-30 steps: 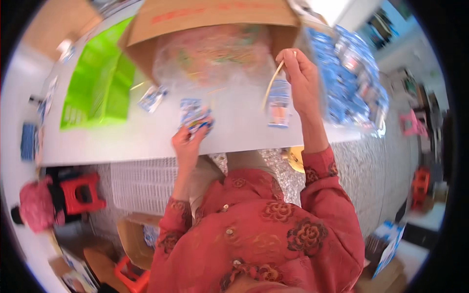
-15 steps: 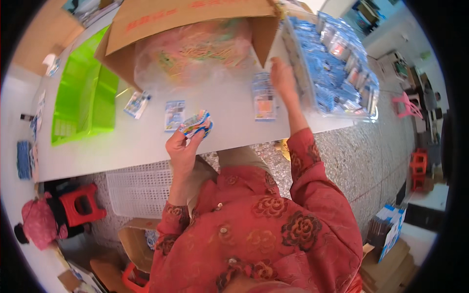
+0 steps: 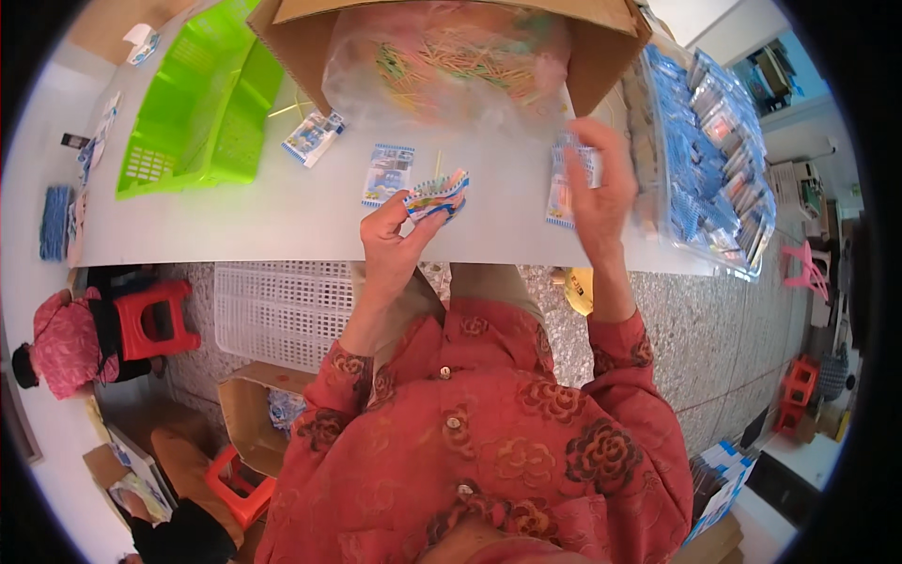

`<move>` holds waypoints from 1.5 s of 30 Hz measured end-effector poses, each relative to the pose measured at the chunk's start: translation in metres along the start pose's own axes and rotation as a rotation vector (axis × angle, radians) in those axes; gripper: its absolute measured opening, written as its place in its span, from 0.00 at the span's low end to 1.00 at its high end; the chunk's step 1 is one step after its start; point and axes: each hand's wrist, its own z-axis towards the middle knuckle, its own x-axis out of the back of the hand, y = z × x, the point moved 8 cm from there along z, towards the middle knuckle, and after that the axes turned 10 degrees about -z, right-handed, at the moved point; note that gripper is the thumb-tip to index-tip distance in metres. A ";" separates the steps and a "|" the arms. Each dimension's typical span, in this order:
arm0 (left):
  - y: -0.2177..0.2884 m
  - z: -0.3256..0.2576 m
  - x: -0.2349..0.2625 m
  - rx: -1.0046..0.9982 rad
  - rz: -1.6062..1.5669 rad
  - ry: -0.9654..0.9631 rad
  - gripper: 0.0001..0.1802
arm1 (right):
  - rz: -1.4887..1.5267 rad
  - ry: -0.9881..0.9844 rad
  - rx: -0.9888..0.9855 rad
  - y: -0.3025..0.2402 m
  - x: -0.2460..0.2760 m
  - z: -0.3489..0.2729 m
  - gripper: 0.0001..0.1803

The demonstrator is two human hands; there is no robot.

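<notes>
In my left hand is a small plastic packet, white and blue with colourful contents, pinched between thumb and fingers above the table's near edge. My right hand is raised, a little blurred, with thumb and fingers apart and nothing visible between them. Behind it, partly covered, a flat blue-and-white packet lies on the table. Another such packet lies just beyond my left hand. A third packet rests farther left, close to the green basket.
Ahead lies a cardboard box with a clear bag of thin coloured sticks spilling toward me. A green basket stands left; a clear bin full of blue packets stands right. A white crate is below the table. People sit at lower left.
My right hand has come back from beside the box flap and now overlaps the right-hand packet. My left hand still holds its packet. The whole view has shifted.
</notes>
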 end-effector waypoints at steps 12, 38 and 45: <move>0.037 -0.005 -0.015 -0.269 0.345 -0.074 0.09 | 0.194 -0.425 0.246 -0.074 -0.039 0.014 0.09; 0.048 -0.009 -0.012 -0.398 0.447 -0.057 0.12 | 0.113 -0.221 0.318 -0.100 0.012 0.034 0.09; 0.047 -0.007 -0.016 -0.381 0.413 -0.075 0.13 | 0.127 -0.246 0.391 -0.104 -0.003 0.026 0.09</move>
